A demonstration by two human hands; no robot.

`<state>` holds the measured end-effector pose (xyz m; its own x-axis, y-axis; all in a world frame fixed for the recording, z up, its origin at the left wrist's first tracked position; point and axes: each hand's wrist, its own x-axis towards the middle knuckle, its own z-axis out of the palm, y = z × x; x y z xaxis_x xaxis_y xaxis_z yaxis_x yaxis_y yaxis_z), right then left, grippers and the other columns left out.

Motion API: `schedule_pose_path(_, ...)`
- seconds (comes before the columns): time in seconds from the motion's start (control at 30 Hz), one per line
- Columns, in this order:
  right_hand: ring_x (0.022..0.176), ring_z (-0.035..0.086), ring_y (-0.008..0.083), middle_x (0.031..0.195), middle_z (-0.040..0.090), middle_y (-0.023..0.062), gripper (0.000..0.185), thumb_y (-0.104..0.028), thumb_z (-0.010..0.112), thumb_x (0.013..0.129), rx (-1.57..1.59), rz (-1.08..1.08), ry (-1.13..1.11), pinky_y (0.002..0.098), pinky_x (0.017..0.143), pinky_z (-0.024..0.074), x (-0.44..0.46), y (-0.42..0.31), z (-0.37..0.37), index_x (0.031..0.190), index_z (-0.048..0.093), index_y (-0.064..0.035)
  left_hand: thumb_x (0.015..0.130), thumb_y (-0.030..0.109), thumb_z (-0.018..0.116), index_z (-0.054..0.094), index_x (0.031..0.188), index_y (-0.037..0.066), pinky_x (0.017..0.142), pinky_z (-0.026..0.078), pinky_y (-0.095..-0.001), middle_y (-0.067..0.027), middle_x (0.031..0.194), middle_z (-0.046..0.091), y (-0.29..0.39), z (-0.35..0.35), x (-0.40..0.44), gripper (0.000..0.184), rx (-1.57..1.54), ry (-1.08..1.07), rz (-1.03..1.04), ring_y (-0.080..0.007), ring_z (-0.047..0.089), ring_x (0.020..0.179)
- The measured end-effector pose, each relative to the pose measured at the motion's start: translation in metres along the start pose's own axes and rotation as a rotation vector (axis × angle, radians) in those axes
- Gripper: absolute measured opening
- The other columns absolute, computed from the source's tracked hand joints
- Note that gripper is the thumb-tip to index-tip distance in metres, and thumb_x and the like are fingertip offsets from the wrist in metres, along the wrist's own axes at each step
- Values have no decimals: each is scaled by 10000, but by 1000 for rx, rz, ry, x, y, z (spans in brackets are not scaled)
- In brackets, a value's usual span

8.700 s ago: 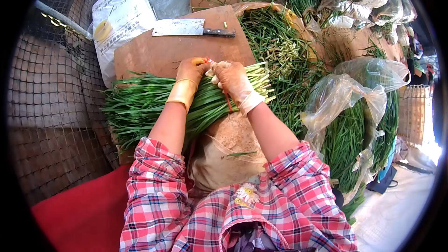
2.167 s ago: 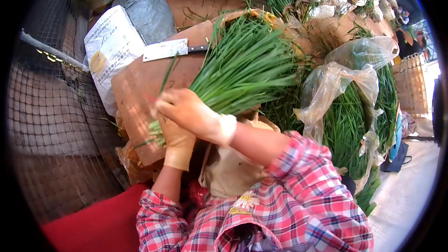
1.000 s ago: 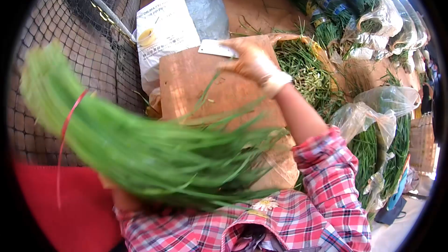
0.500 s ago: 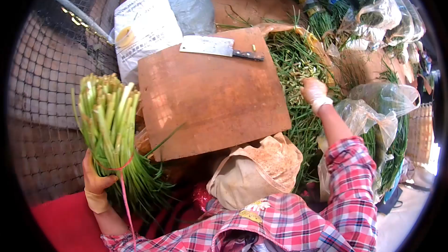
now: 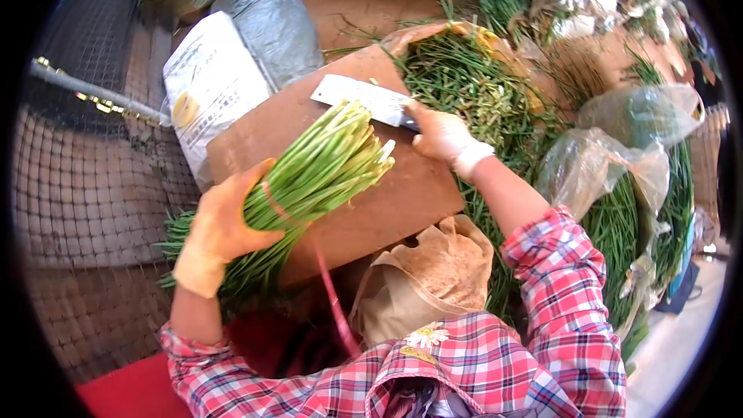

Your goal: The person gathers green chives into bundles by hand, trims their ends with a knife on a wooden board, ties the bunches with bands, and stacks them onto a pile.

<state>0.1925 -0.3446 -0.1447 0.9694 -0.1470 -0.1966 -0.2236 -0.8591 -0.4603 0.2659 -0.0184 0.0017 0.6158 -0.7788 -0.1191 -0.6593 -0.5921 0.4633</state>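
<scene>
My left hand (image 5: 232,220), in a pale glove, is wrapped round a thick bunch of green stalks (image 5: 325,155) that look like garlic chives. A pink tie (image 5: 275,203) circles the bunch, and its loose end trails down towards my lap. The cut ends point up and right over a brown board (image 5: 387,193); the leafy ends hang past my wrist. My gloved right hand (image 5: 445,135) grips the black handle of a cleaver (image 5: 360,97). Its broad blade lies on or just above the board's far part; I cannot tell which. The fingers cover most of the handle.
Loose green cuttings (image 5: 487,77) are heaped right of the board. Plastic-wrapped bunches (image 5: 615,217) stand further right. A white printed sack (image 5: 217,70) and a grey bag (image 5: 271,27) lie beyond the board. Netting (image 5: 85,186) hangs at left; a beige cloth (image 5: 433,271) is nearest my body.
The bunch has moved right and tilted over the board in my left hand. My right hand has left the cuttings and taken hold of the cleaver handle.
</scene>
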Motion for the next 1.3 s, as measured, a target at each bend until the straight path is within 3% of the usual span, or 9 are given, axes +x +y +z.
schedule_pose_path(0.13, 738, 589, 217, 874, 627, 109, 557, -210, 613, 776, 630, 104, 218, 343, 741, 483, -96, 46, -27, 1296, 457, -88, 547, 352, 787, 363, 1345, 79, 875, 467, -389, -210, 1128, 571, 2, 69, 32, 945, 231, -170, -198, -378, 544, 1070)
schedule_pose_path(0.27, 650, 471, 32, 784, 479, -30, 473, -164, 625, 863, 1337, 322, 245, 158, 524, 423, -166, 27, -42, 1300, 462, -87, 480, 321, 849, 243, 1390, 55, 1031, 348, -423, -211, 1324, 423, 21, 59, 37, 1126, 278, -112, -146, -407, 342, 1267)
schedule_pose_path(0.37, 598, 461, 24, 703, 477, -35, 433, -175, 611, 876, 1228, 310, 253, 172, 525, 431, -171, 2, -50, 1268, 464, -63, 433, 337, 883, 203, 1401, 37, 1056, 318, -412, -209, 1373, 368, 61, 55, 63, 1220, 233, -2, -128, -410, 312, 1286)
schedule_pose_path(0.53, 735, 602, 389, 799, 618, 218, 408, -303, 533, 875, 460, 113, 158, 457, 655, 476, -173, -34, -47, 1196, 478, -58, 454, 486, 848, 212, 1375, 6, 980, 386, -424, -194, 1328, 416, 87, 143, 106, 1218, 614, -73, -292, -351, 420, 1229)
schedule_pose_path(0.77, 767, 610, 380, 813, 631, 216, 362, -266, 507, 880, 312, 63, 65, 456, 687, 484, -157, -35, -23, 1162, 499, -40, 515, 335, 818, 446, 1128, 44, 819, 487, -363, -138, 1031, 596, 68, 151, 124, 774, 587, -31, -339, -290, 593, 975)
schedule_pose_path(0.93, 834, 590, 410, 848, 613, 263, 397, -268, 514, 874, 340, 142, -58, 471, 750, 467, -147, -34, -27, 1148, 512, 20, 521, 354, 812, 490, 1093, 60, 835, 489, -365, -136, 1017, 607, 69, 148, 126, 719, 556, -40, -345, -286, 599, 971)
schedule_pose_path(1.07, 660, 620, 352, 791, 609, 256, 378, -228, 508, 878, 446, 180, -191, 424, 628, 505, -139, -33, -45, 1132, 499, 51, 498, 383, 818, 508, 1083, 49, 802, 495, -368, -118, 1024, 602, 69, 149, 128, 742, 580, -44, -316, -265, 604, 960)
schedule_pose_path(1.2, 891, 584, 414, 895, 616, 265, 323, -230, 478, 855, 402, 182, -197, 467, 827, 446, -125, -41, -39, 948, 573, 64, 519, 383, 814, 500, 1093, 51, 829, 492, -368, -151, 1032, 606, 71, 145, 127, 734, 536, -75, -357, -296, 598, 983)
schedule_pose_path(1.3, 851, 602, 414, 885, 617, 277, 285, -190, 469, 828, 369, 163, -66, 467, 807, 466, -75, -37, 13, 920, 586, 53, 542, 347, 804, 522, 1017, 42, 775, 504, -376, -127, 979, 617, 62, 150, 129, 631, 528, -12, -309, -272, 624, 914)
